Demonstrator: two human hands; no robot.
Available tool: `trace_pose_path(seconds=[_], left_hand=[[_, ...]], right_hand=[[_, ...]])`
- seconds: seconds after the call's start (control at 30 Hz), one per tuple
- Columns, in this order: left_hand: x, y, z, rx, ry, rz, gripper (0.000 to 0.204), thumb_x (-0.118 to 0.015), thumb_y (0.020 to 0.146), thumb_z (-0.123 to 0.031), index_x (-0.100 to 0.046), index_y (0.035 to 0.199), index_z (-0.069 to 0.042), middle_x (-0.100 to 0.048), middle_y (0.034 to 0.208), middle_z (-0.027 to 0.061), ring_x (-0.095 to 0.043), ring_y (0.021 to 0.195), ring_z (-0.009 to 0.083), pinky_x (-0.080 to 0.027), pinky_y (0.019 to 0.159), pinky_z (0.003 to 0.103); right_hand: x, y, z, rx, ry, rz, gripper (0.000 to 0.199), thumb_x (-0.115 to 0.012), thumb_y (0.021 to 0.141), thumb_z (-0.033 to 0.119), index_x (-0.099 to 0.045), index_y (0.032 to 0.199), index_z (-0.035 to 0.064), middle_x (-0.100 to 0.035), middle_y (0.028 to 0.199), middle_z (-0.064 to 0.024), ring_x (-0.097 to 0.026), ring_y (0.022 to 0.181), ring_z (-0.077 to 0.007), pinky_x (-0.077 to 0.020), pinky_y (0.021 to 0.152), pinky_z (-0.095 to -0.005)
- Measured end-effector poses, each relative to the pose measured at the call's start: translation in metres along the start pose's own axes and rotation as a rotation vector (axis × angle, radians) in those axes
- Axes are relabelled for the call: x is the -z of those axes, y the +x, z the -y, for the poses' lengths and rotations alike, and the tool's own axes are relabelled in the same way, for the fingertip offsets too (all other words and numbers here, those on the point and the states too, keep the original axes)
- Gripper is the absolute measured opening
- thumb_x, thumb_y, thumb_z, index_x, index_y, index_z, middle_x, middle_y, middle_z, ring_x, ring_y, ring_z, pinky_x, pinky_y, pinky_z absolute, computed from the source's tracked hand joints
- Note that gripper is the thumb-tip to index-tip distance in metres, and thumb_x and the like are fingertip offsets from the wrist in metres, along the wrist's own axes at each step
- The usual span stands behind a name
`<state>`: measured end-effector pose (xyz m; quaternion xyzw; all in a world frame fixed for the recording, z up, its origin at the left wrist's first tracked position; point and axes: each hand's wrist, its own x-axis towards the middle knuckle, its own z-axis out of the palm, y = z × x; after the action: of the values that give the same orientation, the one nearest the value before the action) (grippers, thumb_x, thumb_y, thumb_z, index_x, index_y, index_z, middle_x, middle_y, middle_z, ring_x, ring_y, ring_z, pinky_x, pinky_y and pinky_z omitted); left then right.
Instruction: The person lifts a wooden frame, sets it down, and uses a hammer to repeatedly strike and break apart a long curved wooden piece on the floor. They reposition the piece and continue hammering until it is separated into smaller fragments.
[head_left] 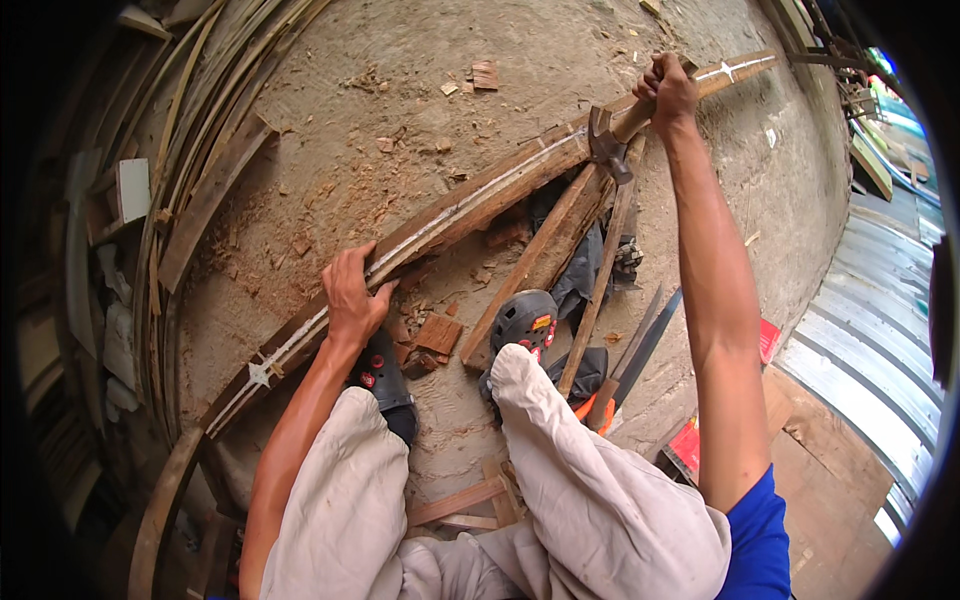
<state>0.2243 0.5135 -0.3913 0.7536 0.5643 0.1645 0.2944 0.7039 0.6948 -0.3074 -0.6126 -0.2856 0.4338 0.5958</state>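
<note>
A long wooden beam (505, 194) with a white stripe along it and white star-like marks near both ends runs from lower left to upper right. My left hand (352, 297) is closed over its left part, fingers across the top edge and thumb on the near side. In the upper right, my right hand (668, 92) grips the handle of a claw hammer (607, 147). The hammer's head is over the beam; I cannot tell whether it touches. Under the beam there, two narrower wooden pieces (550, 250) slant toward me.
My feet, in dark clogs (524, 322), are on the dusty floor among wood chips and a small block (438, 333). Long blades (648, 348) lie by my right knee. Stacked curved boards (215, 190) line the left; corrugated metal sheet (870, 330) lies at right.
</note>
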Motion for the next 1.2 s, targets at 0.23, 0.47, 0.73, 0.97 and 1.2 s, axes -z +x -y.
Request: trace_pose_path(seconds=[0.23,0.47,0.73,0.97,1.2], left_hand=[[0.005,0.007,0.005,0.035,-0.043,0.070,0.067,-0.084,0.073,-0.016,-0.053,0.132,-0.006,-0.058,0.117,0.0151,-0.055,0.116,0.0345,-0.036,0.102,0.045],[0.007,0.007,0.009,0.002,-0.032,0.086,0.068,-0.083,0.074,-0.018,-0.051,0.133,-0.007,-0.057,0.119,0.0154,-0.054,0.116,0.0352,-0.037,0.101,0.045],[0.006,0.007,0.010,-0.026,-0.035,0.056,0.068,-0.082,0.074,-0.018,-0.051,0.133,-0.007,-0.057,0.119,0.0154,-0.054,0.116,0.0349,-0.037,0.101,0.045],[0.004,0.006,0.011,-0.026,-0.016,0.038,0.067,-0.082,0.074,-0.019,-0.053,0.133,-0.008,-0.059,0.119,0.0145,-0.055,0.116,0.0340,-0.038,0.101,0.044],[0.001,0.005,0.013,-0.030,-0.030,0.017,0.067,-0.083,0.073,-0.019,-0.053,0.132,-0.009,-0.058,0.118,0.0125,-0.054,0.115,0.0325,-0.037,0.100,0.043]], right_hand=[[-0.003,-0.014,0.003,-0.047,-0.184,-0.022,0.045,-0.069,0.095,0.039,-0.044,0.068,0.0137,-0.043,0.056,0.0018,-0.047,0.050,-0.0107,-0.0429,0.051,-0.0278],[-0.025,-0.033,-0.006,0.197,-0.884,0.656,0.040,-0.061,0.098,0.032,-0.058,0.063,0.0121,-0.050,0.054,0.0026,-0.042,0.044,-0.0087,-0.0306,0.041,-0.0253],[-0.060,-0.071,-0.019,0.357,-1.128,1.008,0.022,-0.067,0.084,0.020,-0.063,0.067,0.0059,-0.064,0.061,-0.0054,-0.062,0.053,-0.0174,-0.0528,0.052,-0.0371],[-0.067,-0.089,-0.011,0.407,-1.117,0.973,0.019,-0.075,0.078,0.020,-0.070,0.078,0.0018,-0.071,0.072,-0.0146,-0.068,0.061,-0.0267,-0.0530,0.059,-0.0381],[-0.066,-0.089,-0.025,0.542,-0.991,0.982,0.019,-0.074,0.082,0.018,-0.065,0.075,0.0022,-0.062,0.060,-0.0101,-0.058,0.054,-0.0178,-0.0445,0.051,-0.0347]])
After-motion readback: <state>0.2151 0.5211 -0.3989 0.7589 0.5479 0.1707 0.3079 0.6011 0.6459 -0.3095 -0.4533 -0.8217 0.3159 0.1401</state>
